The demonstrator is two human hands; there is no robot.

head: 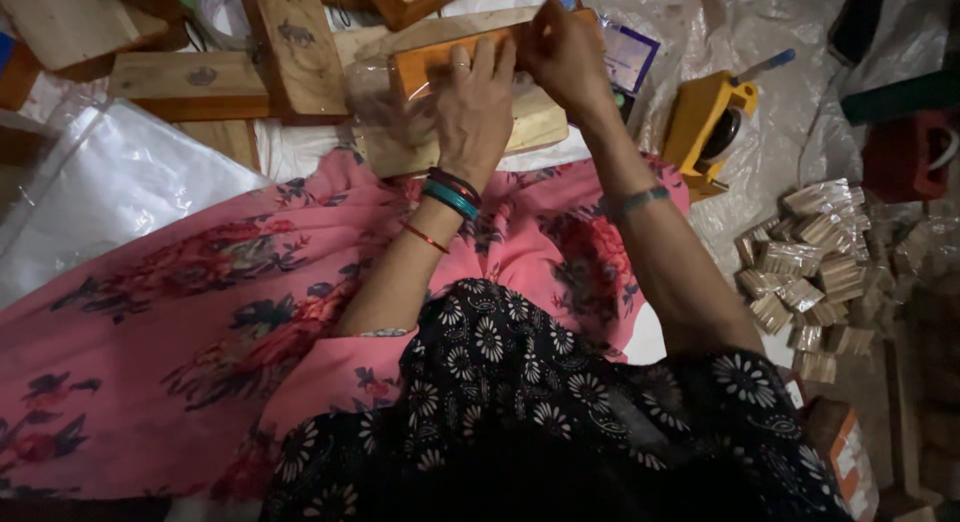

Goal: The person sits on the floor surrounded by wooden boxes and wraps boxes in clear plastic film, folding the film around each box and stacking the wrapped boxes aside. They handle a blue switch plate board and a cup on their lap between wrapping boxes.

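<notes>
My left hand (pixel 472 102) lies flat, fingers spread, pressing on an orange wooden block (pixel 420 70) wrapped in clear plastic film (pixel 385 107). The block rests on a pale wooden board (pixel 535 122) in front of my lap. My right hand (pixel 565 52) is closed at the block's right end, pinching the film there. Bangles circle my left wrist and a band my right forearm. What lies under my palms is hidden.
A yellow tape dispenser (pixel 705 122) sits to the right on crinkled plastic sheeting (pixel 760 32). A heap of small plastic-wrapped bundles (pixel 810 272) lies at right. Wooden blocks and boards (pixel 290 52) are stacked at upper left. Pink floral cloth (pixel 180 322) covers my lap.
</notes>
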